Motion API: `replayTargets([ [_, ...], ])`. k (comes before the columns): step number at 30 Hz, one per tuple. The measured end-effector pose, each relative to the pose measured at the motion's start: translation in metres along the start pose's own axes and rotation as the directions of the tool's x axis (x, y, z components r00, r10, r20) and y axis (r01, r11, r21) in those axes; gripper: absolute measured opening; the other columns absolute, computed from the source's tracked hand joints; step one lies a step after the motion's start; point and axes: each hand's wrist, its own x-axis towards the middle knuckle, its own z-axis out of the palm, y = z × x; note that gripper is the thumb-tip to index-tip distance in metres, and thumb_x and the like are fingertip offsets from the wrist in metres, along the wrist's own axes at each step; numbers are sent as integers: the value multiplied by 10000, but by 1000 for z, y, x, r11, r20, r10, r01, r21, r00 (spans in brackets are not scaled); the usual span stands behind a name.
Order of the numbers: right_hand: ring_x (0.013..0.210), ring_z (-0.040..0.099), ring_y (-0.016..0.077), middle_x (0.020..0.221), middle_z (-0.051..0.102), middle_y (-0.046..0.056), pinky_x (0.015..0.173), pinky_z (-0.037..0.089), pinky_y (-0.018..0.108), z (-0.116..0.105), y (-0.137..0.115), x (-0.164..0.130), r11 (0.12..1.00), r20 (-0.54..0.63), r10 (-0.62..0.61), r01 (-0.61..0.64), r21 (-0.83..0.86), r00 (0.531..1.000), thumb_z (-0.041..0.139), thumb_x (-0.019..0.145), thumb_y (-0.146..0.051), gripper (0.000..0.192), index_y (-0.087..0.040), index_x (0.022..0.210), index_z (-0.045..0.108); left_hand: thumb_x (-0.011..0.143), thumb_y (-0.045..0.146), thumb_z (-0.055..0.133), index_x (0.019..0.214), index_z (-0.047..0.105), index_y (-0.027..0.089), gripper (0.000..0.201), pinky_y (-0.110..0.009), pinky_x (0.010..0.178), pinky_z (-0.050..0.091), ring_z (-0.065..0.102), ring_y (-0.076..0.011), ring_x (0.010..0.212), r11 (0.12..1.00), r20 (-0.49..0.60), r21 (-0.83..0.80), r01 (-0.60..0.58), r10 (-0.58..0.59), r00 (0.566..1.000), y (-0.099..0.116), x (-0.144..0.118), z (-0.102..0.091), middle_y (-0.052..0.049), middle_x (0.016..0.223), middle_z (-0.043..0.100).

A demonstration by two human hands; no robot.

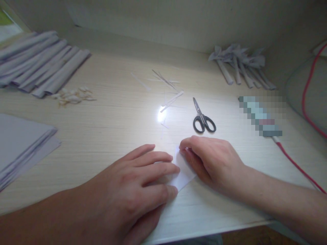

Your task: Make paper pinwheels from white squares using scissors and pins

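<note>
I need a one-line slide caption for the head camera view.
Left hand flattens small white paper sheet; right hand pinches its edge, near black-handled scissors.

From my feed the scene is dim and greyish, save one hard white glare spot on the worktop [107, 112] just left of the scissors [203, 117]. My hands throw soft shadows toward me, a pixelated patch masks something at right, and the corners darken.
</note>
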Motion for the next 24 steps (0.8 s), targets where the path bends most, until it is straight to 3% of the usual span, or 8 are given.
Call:
replayTargets([
  [5,693,597,150,835,674,16,640,403,279,0,0,-1,1000,8,-1,1,5,1000,517,995,-174,99,-172,1036,607,934,175,626,1044,719,265,170,-491,1124,441,653,-258,1140,1000,11,19,1,-1,1000,-1,4,0,-37,1203,743],
  [15,729,626,163,871,696,45,670,428,282,-1,-2,2,1000,12,20,-20,4,1000,498,1012,-189,137,-161,1046,628,937,225,676,1045,733,240,123,-425,995,410,643,-219,978,998,-75,6,65,-64,995,-1,15,10,-5,1003,758],
  [24,769,643,178,908,718,70,665,404,295,4,-4,0,995,-48,58,-62,-81,997,473,1030,-220,208,-137,1046,663,925,290,704,1105,727,240,188,-455,1041,409,630,-261,1131,997,-58,50,60,-57,997,-9,12,10,-47,1139,755],
])
